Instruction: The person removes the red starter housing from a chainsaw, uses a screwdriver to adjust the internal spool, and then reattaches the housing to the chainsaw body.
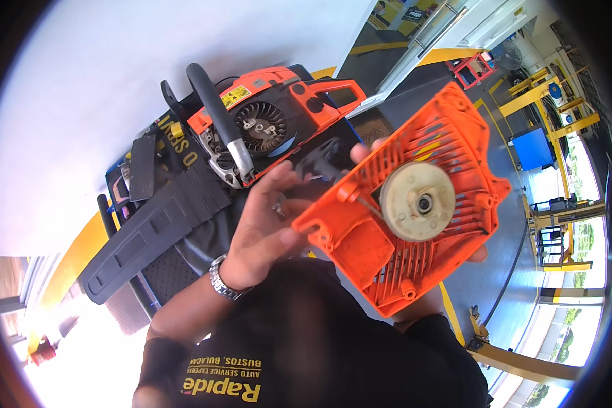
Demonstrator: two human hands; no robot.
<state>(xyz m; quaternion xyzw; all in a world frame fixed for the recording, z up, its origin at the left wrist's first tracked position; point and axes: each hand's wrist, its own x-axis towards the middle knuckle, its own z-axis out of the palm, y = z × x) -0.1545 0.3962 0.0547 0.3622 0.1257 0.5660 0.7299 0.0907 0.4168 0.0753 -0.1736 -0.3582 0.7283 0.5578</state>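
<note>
I hold up an orange recoil starter cover [360,245] with its inner side facing me; a cream pulley [415,202] sits in its middle. My left hand [262,224], a metal watch on the wrist, grips the cover's left edge with the thumb on the rim. My right hand [481,255] is mostly hidden behind the cover, holding it from the back; only a fingertip and some wrist show. Beyond the hands lies an orange chainsaw [272,115] with a black front handle, its finned flywheel [260,126] exposed.
The chainsaw rests on a black cloth on a bench [183,238], its bar in a black scabbard [149,234] pointing lower left. To the right are a grey shop floor, yellow vehicle lifts [551,102], a blue cabinet [532,148] and a red cart [476,68].
</note>
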